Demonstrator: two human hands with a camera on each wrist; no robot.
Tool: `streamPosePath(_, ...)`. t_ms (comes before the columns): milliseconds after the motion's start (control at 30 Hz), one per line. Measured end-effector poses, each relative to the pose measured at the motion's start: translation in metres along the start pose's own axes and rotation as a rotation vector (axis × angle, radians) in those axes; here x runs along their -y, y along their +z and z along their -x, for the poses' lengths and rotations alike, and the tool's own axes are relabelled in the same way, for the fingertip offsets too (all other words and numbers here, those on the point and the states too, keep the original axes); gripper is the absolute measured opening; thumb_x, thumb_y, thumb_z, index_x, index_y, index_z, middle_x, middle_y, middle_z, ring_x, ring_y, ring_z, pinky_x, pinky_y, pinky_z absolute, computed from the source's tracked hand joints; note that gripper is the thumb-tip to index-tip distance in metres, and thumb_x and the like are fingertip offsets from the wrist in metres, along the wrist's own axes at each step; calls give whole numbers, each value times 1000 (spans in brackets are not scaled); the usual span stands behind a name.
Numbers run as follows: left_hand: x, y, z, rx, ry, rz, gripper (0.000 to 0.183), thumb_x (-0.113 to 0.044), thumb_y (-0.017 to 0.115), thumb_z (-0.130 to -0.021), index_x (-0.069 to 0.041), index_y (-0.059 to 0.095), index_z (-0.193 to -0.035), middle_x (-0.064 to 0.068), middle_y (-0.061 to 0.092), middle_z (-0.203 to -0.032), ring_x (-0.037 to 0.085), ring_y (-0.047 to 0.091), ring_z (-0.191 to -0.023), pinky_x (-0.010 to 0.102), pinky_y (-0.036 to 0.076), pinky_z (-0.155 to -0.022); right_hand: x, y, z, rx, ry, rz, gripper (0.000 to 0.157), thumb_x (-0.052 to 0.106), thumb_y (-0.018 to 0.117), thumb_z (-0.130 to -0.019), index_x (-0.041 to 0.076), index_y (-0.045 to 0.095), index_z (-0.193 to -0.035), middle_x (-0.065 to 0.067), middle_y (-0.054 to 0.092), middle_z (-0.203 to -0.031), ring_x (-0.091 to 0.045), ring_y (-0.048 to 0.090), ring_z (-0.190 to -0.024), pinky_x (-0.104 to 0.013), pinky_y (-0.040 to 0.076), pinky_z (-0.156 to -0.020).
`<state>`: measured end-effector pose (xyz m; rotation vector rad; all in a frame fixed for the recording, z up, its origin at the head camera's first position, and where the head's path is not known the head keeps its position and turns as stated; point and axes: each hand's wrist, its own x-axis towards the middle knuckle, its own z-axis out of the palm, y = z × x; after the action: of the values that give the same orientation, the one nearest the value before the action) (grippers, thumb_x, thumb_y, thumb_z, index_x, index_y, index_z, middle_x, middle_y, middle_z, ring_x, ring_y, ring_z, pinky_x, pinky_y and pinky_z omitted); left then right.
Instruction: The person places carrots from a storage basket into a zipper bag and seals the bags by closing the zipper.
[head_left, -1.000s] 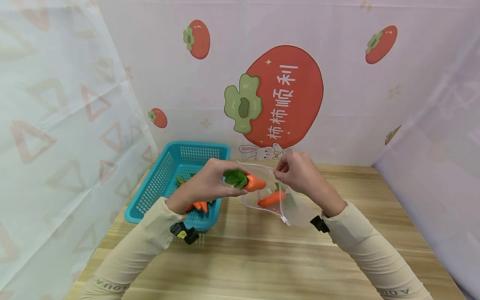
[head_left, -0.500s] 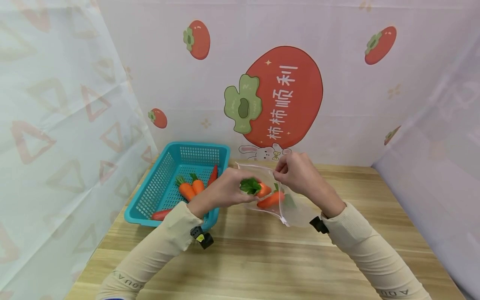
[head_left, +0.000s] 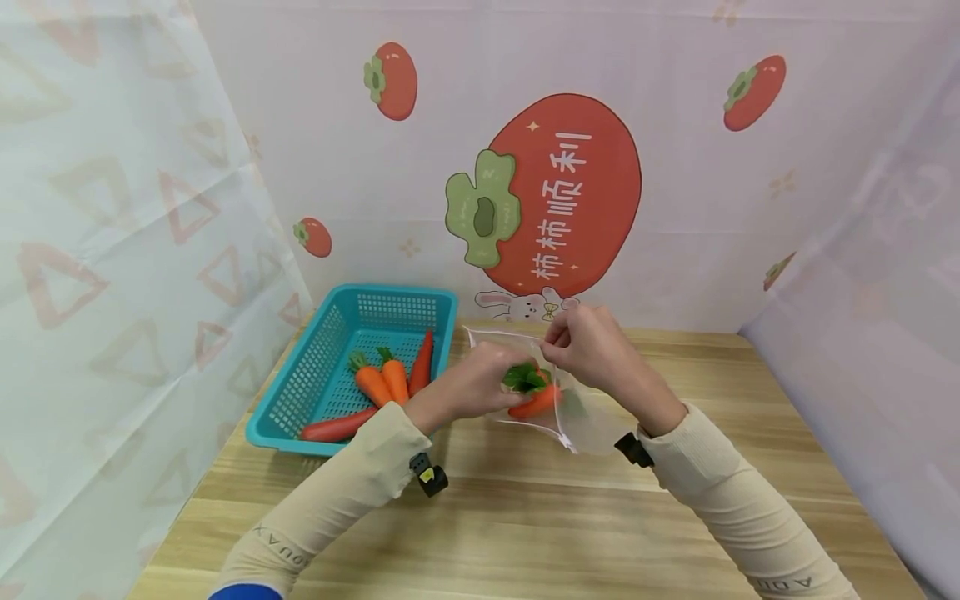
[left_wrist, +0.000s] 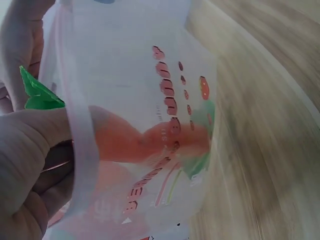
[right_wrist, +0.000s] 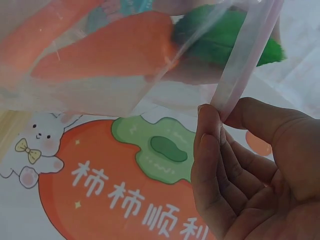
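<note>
My left hand (head_left: 480,382) reaches into the mouth of a clear zip bag (head_left: 596,425), holding a toy-like orange carrot (right_wrist: 117,45) by its leafy end. Green leaves (head_left: 527,377) show between the thumb and fingers in the head view. The carrot's tip points down into the bag, beside another carrot (head_left: 536,403) lying inside. My right hand (head_left: 596,346) pinches the bag's upper rim between thumb and fingertips, keeping the mouth apart. Through the printed plastic (left_wrist: 115,60) in the left wrist view, orange shapes show blurred. Some of the left fingers are hidden behind the bag's edge.
A teal plastic basket (head_left: 258,429) stands at the left, with orange carrots (head_left: 372,382) and long red vegetables (head_left: 337,427) in it. The left forearm passes over its near right corner. Behind the wooden table (head_left: 525,525) rises a printed cloth backdrop (head_left: 697,208).
My left hand has moved right from over the basket side into the bag with the carrot. More of the basket's contents now show. The right hand has stayed at the bag's rim.
</note>
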<state>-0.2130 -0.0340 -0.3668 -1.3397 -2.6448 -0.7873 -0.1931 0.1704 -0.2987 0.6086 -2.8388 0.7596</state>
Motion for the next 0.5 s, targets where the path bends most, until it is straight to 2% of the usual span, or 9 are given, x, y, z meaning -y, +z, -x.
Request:
streamPosePath(133,-3,4,-3,36,-45,-33,32,-19,85,-91,-10,75,-120,1,79,-112,13,71,-98,22,62,-91,0,0,1,-1,10,-8,13,9,78,-91,9,78,-77,-6,73,-84,-13,66,-65,-30,58,-62)
streamPosePath(267,-7,3,-1,57,-67,-64,39,-19,85,-91,-8,73,-127,3,78,-119,16,73,-103,26,62,-94,-2,1,2,13,15,-19,12,9,78,-91,9,78,-79,-4,75,-81,-12,67,-64,-30,59,-61)
streamPosePath(367,-10,-2,3,30,-42,-66,43,-18,86,-90,-7,72,-129,5,77,-124,19,73,-107,30,63,-95,-4,1,3,17,14,-23,12,9,78,-92,8,78,-80,-4,76,-75,-12,67,-63,-31,60,-61)
streamPosePath(500,-11,-14,14,-39,13,-60,47,-19,88,-89,-8,71,-131,6,76,-128,21,73,-111,33,63,-97,-7,1,3,12,12,-20,12,8,79,-91,7,78,-80,-4,76,-74,-12,68,-63,-33,61,-62)
